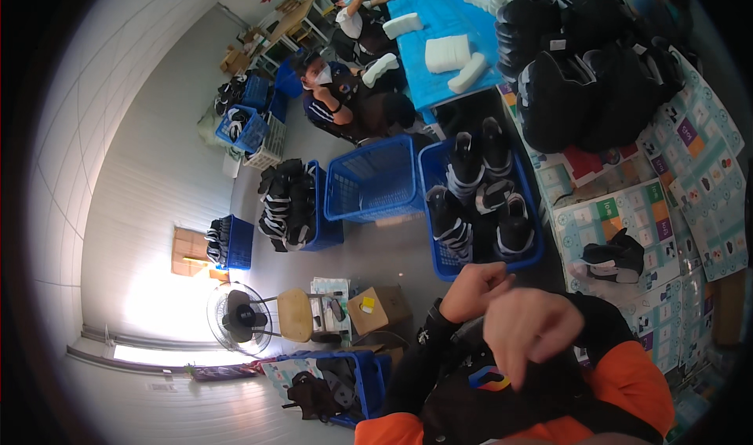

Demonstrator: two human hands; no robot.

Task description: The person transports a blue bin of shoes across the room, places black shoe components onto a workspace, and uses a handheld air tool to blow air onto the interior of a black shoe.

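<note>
Near rectangular blue plastic crate (436,165): left fingers (494,271) curled together; right fingers (514,360) blurred, can't tell spacing.

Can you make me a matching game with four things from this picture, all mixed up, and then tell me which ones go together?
Things:
1. Right hand
2. Blue basket closest to the right hand
3. Single shoe
4. Fan

Clues:
A. Has several shoes inside
B. Round, with a black middle
C. Lying on patterned sheets
D. Blurry in this picture

Right pairs: 1-D, 2-A, 3-C, 4-B
</note>
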